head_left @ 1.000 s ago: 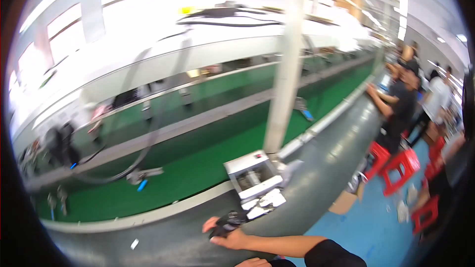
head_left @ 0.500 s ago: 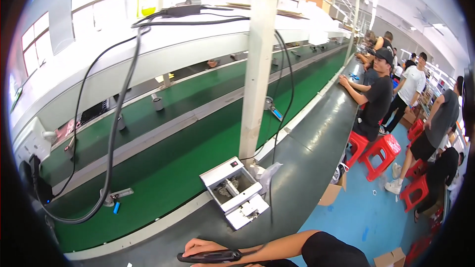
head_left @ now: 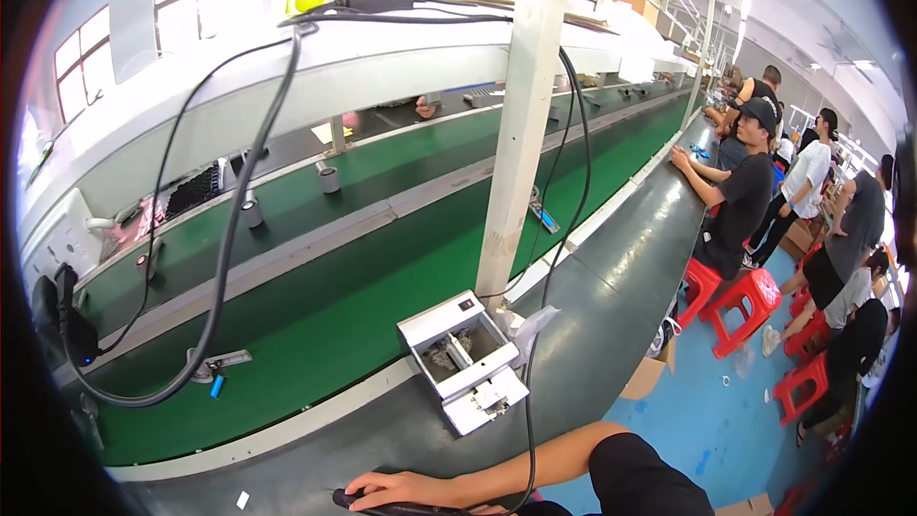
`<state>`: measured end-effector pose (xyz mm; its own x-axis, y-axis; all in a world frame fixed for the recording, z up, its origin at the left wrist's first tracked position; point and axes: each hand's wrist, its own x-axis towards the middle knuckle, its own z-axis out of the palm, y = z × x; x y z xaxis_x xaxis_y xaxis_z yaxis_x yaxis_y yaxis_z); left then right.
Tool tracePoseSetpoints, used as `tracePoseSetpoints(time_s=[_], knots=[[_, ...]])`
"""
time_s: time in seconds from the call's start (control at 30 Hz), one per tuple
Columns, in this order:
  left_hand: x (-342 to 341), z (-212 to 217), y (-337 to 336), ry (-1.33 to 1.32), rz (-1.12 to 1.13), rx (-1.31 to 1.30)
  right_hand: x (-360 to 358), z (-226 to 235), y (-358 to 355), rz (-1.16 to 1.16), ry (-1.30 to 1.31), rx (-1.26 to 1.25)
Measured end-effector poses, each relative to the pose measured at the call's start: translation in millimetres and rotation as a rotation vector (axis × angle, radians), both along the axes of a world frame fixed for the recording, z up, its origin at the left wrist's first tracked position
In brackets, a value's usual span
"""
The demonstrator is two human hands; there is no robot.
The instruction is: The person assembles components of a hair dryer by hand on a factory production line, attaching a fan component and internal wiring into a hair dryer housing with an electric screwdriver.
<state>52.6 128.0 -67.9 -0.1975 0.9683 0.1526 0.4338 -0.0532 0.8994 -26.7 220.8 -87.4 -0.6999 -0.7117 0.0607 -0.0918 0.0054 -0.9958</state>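
My right hand (head_left: 406, 489) is low in the view, its forearm crossing from the lower right. Its fingers wrap over a black corded hand tool (head_left: 411, 509) that looks like an electric screwdriver, lying sideways at the lower edge. Only a sliver of skin shows below that forearm, perhaps my left hand (head_left: 490, 509); its fingers are cut off by the picture's edge. Beyond the right hand, a white screw feeder (head_left: 441, 317) with an open bin of small metal pieces stands on the dark bench. A black cable (head_left: 531, 411) hangs past its right side.
A green conveyor belt (head_left: 353, 325) runs behind the bench, carrying a grey part with a blue piece (head_left: 218, 386). A white post (head_left: 525, 115) rises behind the feeder. Thick black cables (head_left: 224, 258) loop at left. A co-worker (head_left: 740, 191) and red stools (head_left: 745, 311) are at right.
The view has shifted, so bench and belt appear farther right. My right hand and the tool sit slightly lower, with more of the tool beneath the hand. The grip stays closed.
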Motion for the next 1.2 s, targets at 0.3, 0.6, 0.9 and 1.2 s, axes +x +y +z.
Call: tracePoseSetpoints(time_s=[0.3, 0.6, 0.9, 1.2], knots=[[-7.7, -2.5, 4.8, 0.128, -0.007, 0.1, -3.7, -9.1, 3.7, -0.15, 0.202, -0.166], [-6.9, -6.5, 3.1, 0.091, 0.007, 0.094, -4.6, 1.8, 4.4, -0.12, 0.133, -0.138], [-8.8, -3.1, 4.2, 0.088, 0.012, 0.117, -3.4, 24.1, 2.9, -0.291, 0.422, -0.168], [-10.6, 0.3, 1.8, 0.095, -0.001, 0.092, -3.0, 8.4, 1.9, -0.204, 0.251, -0.135]])
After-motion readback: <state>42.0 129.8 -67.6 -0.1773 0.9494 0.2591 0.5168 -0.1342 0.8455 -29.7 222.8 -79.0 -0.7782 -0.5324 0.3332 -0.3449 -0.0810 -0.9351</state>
